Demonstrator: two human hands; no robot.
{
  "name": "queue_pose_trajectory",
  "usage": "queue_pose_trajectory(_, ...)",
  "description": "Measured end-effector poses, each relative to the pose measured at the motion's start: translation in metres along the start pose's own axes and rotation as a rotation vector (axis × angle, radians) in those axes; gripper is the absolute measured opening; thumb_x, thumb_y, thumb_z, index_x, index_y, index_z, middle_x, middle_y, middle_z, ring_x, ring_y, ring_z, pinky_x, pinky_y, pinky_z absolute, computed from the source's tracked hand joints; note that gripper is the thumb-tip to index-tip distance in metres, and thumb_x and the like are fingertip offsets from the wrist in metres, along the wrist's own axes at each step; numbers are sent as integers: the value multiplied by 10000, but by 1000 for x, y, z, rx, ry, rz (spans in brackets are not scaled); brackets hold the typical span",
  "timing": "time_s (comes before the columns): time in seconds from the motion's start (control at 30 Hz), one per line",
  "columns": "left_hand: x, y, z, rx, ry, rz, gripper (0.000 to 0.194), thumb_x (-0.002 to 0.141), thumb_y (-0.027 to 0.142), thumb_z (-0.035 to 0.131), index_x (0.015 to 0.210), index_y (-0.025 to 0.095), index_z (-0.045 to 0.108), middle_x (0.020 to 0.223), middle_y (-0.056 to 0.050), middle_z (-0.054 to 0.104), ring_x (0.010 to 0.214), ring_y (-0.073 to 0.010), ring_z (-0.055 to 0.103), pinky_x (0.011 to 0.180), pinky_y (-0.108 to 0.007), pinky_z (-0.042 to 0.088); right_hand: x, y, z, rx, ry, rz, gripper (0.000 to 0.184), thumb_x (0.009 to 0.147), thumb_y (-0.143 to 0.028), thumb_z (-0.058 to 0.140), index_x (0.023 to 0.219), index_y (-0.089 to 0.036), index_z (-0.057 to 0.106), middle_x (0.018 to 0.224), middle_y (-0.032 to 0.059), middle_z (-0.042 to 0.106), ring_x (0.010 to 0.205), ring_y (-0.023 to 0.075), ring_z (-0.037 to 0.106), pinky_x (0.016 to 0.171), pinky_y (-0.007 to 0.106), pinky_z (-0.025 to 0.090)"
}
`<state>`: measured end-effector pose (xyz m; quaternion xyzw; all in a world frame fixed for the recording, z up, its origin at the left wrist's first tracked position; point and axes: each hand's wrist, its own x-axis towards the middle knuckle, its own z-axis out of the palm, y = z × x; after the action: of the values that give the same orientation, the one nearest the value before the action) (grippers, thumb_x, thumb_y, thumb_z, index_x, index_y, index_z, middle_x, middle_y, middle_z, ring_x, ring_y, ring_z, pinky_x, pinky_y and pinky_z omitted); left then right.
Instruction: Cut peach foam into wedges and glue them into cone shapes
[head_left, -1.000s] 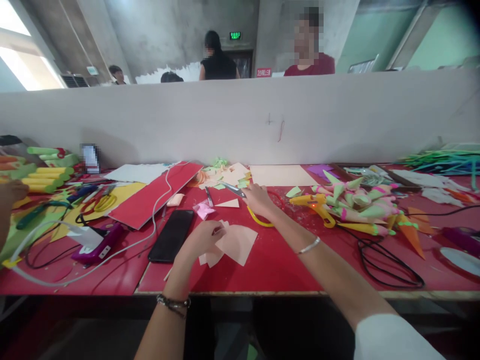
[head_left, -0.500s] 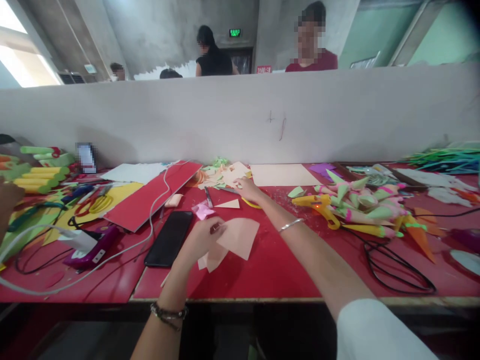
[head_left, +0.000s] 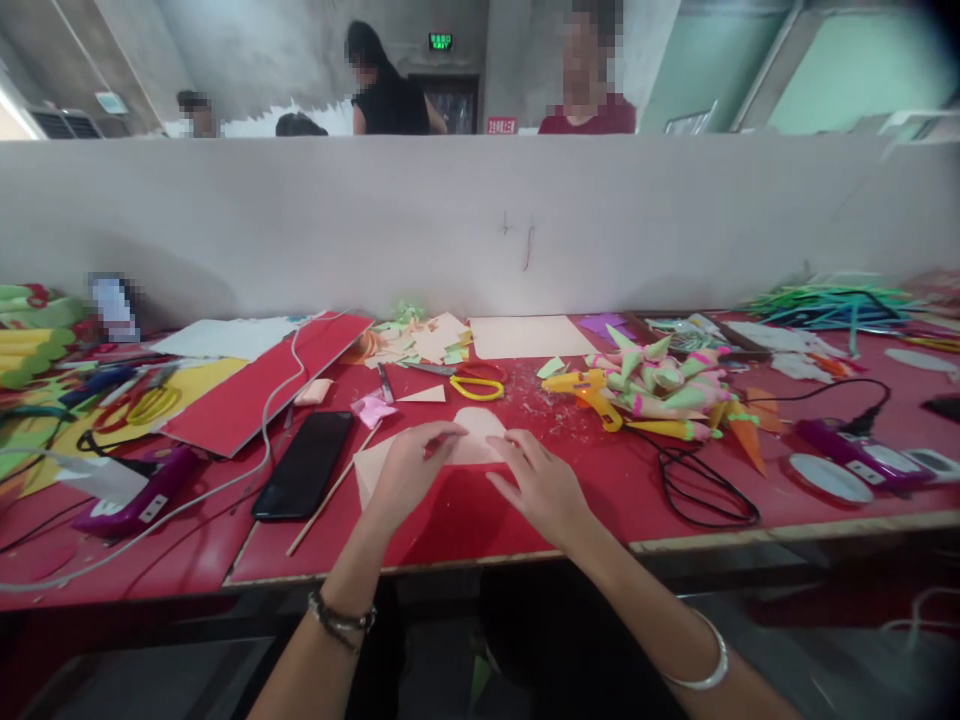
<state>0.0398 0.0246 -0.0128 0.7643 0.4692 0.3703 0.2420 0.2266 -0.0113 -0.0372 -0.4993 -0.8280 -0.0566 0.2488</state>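
Left hand (head_left: 414,462) pinches peach paper (head_left: 475,438); right hand (head_left: 541,492) touches it, grip seemingly spread.

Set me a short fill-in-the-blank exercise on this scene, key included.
1. The pale piece is ____ the left hand and right hand, one at either side.
2. The handles of the scissors just beyond the pale piece are red and ____.
3. The bright bangle is on the ____ arm.

Missing words: between; yellow; right.

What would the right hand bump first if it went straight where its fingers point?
The right hand would probably meet the pale paper just ahead first; whether they already touch is unclear.
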Motion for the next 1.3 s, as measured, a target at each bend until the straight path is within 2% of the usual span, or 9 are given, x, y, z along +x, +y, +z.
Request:
queue_pose_trajectory(0.17,-4,1,-15,487,141,299,248,847,202,412,961,212,632,904,-44,680,829,-186,605,763,-306,409,5,4,-1,181,59,175,341,818,-258,436,1153,-196,443,1099,107,495,904,210,565,702,316,499)
queue_pose_trajectory(0.3,-3,-7,-26,698,178,323,264,835,155,412,963,211,637,909,-43,687,821,-203,617,743,-321,409,2,3,-2,286,58,177,262,805,-238,455,1061,-204,496,1050,86,501,893,190,563,748,302,487)
queue_pose_trajectory(0.5,-4,-3,-19,258,292,139,247,831,241,443,944,179,654,920,-48,688,835,-164,620,722,-235,447,1,3,2,233,152,128,355,800,-274,499,1134,-168,448,1034,106,523,916,209,556,727,307,496)
queue_pose_trajectory(0.6,-5,7,-10,-5,161,30,280,816,269,456,980,157,653,857,-44,693,780,-152,621,659,-208,460,1,6,1,95,291,62,417,804,-304,510,1186,-159,421,1074,135,521,968,231,538,724,319,496)
queue_pose_trajectory(0.77,-9,18,-4,-78,-67,-61,343,788,179,406,1041,168,636,806,-17,693,717,-134,604,656,-208,456,-9,18,-3,-23,382,-26,151,847,-178,447,928,-187,573,891,78,606,850,185,576,741,289,473)
queue_pose_trajectory(0.93,-24,16,10,20,-212,-44,392,713,107,429,1025,206,646,980,-11,678,850,-159,609,756,-229,448,-33,32,-1,18,195,-90,150,853,-160,430,858,-174,579,841,68,624,791,176,582,715,286,473)
queue_pose_trajectory(1.07,-37,13,28,-16,-186,-194,316,732,168,475,985,185,664,896,-25,700,804,-170,634,737,-235,468,-48,40,-3,203,-57,0,243,795,-267,543,1026,-191,530,1000,85,572,929,197,544,778,312,472)
queue_pose_trajectory(1.17,-40,12,36,-37,-177,-259,272,741,212,512,959,181,672,833,-23,710,772,-175,644,717,-236,475,-53,43,-3,304,-95,75,300,788,-268,551,1078,-208,504,1032,80,552,975,197,519,829,330,451)
queue_pose_trajectory(1.3,-41,9,40,-53,-245,-180,211,760,264,531,886,210,691,873,-11,705,804,-171,640,718,-220,466,-54,43,-1,322,-87,104,174,818,-211,502,977,-203,572,948,69,589,902,192,540,798,327,452)
